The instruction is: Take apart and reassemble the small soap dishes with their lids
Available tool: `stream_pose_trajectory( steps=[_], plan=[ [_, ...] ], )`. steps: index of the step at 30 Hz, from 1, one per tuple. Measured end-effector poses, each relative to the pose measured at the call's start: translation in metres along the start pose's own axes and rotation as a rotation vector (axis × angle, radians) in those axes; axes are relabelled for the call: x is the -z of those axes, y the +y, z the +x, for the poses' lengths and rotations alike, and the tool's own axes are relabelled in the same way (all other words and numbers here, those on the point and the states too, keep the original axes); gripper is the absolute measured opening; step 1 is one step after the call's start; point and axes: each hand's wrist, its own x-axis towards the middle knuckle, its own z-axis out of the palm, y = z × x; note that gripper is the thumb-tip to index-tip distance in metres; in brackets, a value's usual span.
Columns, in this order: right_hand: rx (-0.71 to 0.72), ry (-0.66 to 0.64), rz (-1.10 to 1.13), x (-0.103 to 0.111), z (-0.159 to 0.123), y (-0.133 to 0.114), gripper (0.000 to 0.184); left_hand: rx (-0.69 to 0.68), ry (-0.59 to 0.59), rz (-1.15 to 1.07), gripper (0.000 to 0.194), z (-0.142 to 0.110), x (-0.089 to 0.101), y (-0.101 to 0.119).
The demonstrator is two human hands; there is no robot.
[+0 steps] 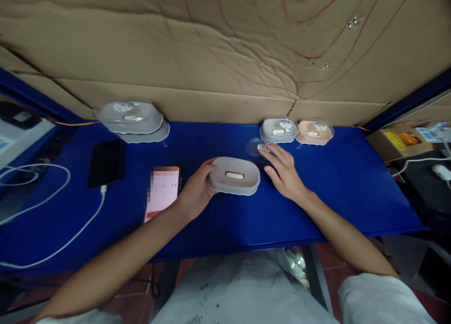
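My left hand (200, 187) grips the left end of a grey oval soap dish (220, 178), with its thumb on the rim. A cream oblong plug sits in the middle of the dish, which has no lid on it. To its right, my right hand (284, 171) reaches over a clear plastic lid (252, 151) lying on the table. The fingers are stretched out, with the tips at the round label on the lid. Farther back stand a lidded grey soap dish (271, 137) and a lidded peach soap dish (306, 138), side by side.
Stacked grey soap dishes (155, 131) stand at the back left of the blue table (218, 230). A lit phone (164, 192) lies by my left forearm. Farther left, a dark phone (105, 164) is plugged into a white cable (93, 220). Cardboard (141, 56) walls the back. An open box (398, 143) stands right.
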Motion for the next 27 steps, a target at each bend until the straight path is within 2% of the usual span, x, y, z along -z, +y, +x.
stream_pose_trajectory(
  steps=[2, 4, 7, 10, 13, 17, 22, 27],
  plan=[
    [-0.068, -0.041, -0.109, -0.001, 0.003, 0.018, 0.061, -0.016, -0.005, 0.011, 0.026, 0.001, 0.001, 0.002],
    [-0.114, -0.055, -0.12, -0.003, 0.005, 0.031, 0.065, -0.023, -0.009, 0.023, 0.025, 0.002, 0.001, 0.003],
    [-0.167, 0.013, 0.055, -0.007, 0.003, 0.034, 0.058, -0.025, -0.004, 0.025, 0.024, 0.002, 0.001, 0.001],
    [-0.2, 0.045, 0.338, -0.011, -0.002, 0.017, 0.057, -0.014, -0.011, 0.002, 0.021, 0.003, 0.0, 0.0],
    [-0.1, -0.027, 0.471, -0.015, -0.008, -0.006, 0.059, -0.015, -0.043, -0.018, 0.02, 0.002, -0.001, -0.001],
    [0.115, -0.139, 0.339, -0.018, -0.011, -0.024, 0.064, -0.042, -0.119, -0.01, 0.024, -0.001, 0.001, -0.003],
    [0.205, -0.14, 0.155, -0.016, -0.009, -0.026, 0.073, -0.078, -0.177, 0.034, 0.032, -0.003, 0.002, -0.005],
    [0.233, -0.149, 0.115, -0.015, -0.009, -0.025, 0.077, -0.115, -0.223, 0.155, 0.045, -0.005, 0.0, -0.006]
  ],
)
